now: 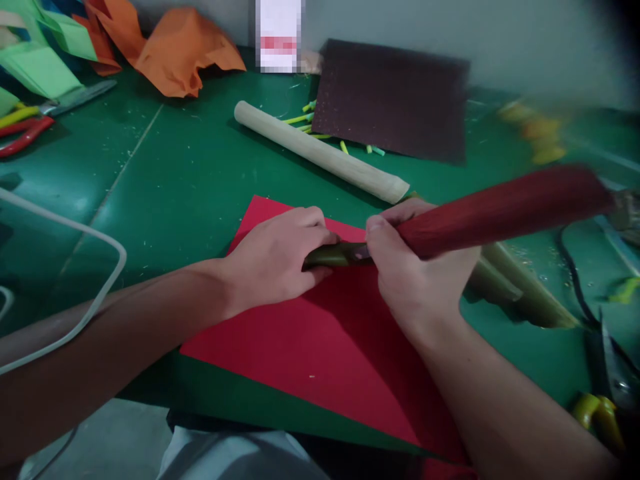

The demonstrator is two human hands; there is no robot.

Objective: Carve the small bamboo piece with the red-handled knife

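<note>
Green table (pixel 200 147) runs back to a grey wall (pixel 400 27). At far left lie scissors (pixel 30 130) with red and yellow handles, beside pale green paper (pixel 45 70); crumpled orange paper (pixel 185 50) sits just to their right, and a white cable (pixel 123 253) loops in front of the left forearm. Next comes the left hand (pixel 273 257), above a red sheet (pixel 300 347). It is mostly closed, fingers curled over the top of an olive strip (pixel 335 255) and thumb beneath, pinching its left end. That strip lies between the two hands, over the sheet. Working it well would call for a firm, level hold, the left fingertips well back from the right thumb, and light, even pressure. Behind, a pale stick (pixel 320 150) slants beside a dark sheet (pixel 395 100). The right hand (pixel 420 287) is closed about the lower end of a red bar (pixel 500 213), its thumb laid forward at the strip's right end; a small greyish glint shows there, but whether it is a blade cannot be told. The bar points up and to the right, so a steady wrist would help control it. Right of this hand lie olive pieces (pixel 525 293), then yellow-handled scissors (pixel 597 407).
</note>
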